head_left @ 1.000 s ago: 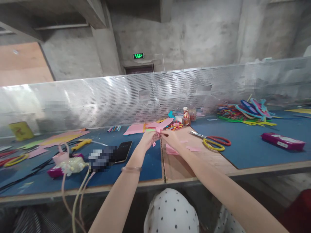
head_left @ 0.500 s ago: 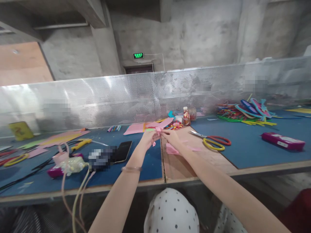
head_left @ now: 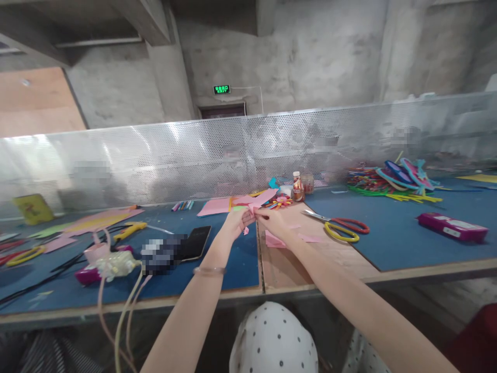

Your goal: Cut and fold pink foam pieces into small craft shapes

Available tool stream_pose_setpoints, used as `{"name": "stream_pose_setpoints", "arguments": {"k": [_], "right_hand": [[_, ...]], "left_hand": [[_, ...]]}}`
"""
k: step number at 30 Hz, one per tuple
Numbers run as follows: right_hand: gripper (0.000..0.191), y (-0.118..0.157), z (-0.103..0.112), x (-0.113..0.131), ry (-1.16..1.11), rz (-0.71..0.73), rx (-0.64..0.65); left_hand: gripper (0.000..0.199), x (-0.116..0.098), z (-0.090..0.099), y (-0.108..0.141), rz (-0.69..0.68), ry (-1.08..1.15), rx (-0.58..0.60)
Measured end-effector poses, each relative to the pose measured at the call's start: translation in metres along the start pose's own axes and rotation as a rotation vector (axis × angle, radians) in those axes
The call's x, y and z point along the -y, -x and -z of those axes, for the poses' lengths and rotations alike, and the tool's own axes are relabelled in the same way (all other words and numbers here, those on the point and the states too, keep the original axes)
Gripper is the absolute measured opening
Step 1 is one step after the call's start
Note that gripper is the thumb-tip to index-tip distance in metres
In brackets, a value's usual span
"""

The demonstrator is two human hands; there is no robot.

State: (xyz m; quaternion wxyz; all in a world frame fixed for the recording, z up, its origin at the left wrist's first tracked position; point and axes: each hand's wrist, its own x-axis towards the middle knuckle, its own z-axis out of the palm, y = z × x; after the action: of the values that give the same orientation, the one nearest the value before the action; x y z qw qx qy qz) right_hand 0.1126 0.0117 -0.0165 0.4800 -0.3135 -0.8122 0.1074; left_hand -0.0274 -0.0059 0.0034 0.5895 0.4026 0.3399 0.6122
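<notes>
Above the middle of the table, my left hand (head_left: pixel 236 221) and my right hand (head_left: pixel 272 219) meet at a small piece of pink paper (head_left: pixel 252 208). The fingers of both hands are closed on it, the left from one side and the right from the other. A small curled pink scrap (head_left: pixel 246 231) shows just below my left hand. Pink paper pieces (head_left: pixel 275 239) lie on the bare board under my right forearm. Behind my hands rest pink sheets (head_left: pixel 215 206), with some green and yellow among them.
Open scissors (head_left: pixel 341 229) with red and yellow handles lie to the right, before a purple packet (head_left: pixel 452 227). A small bottle (head_left: pixel 297 187) stands at the back. On the left are a black phone (head_left: pixel 197 242), a yellow glue gun (head_left: pixel 130 231) and a cream pouch (head_left: pixel 118 264) with straps.
My fingers have shifted slightly around the pink paper, and less of it shows between them. Everything else on the table stays where it was.
</notes>
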Motion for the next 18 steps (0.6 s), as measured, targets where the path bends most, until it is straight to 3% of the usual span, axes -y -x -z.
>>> {"name": "stream_pose_setpoints", "arguments": {"k": [6, 18], "right_hand": [[0.026, 0.0014, 0.0036, 0.0046, 0.244, 0.129, 0.050], [0.027, 0.0021, 0.0048, 0.0058, 0.394, 0.144, 0.079]], "left_hand": [[0.005, 0.0032, 0.0053, -0.0043, -0.004, 0.010, -0.002], [0.005, 0.0057, 0.0081, -0.0054, -0.032, -0.007, 0.026]]}}
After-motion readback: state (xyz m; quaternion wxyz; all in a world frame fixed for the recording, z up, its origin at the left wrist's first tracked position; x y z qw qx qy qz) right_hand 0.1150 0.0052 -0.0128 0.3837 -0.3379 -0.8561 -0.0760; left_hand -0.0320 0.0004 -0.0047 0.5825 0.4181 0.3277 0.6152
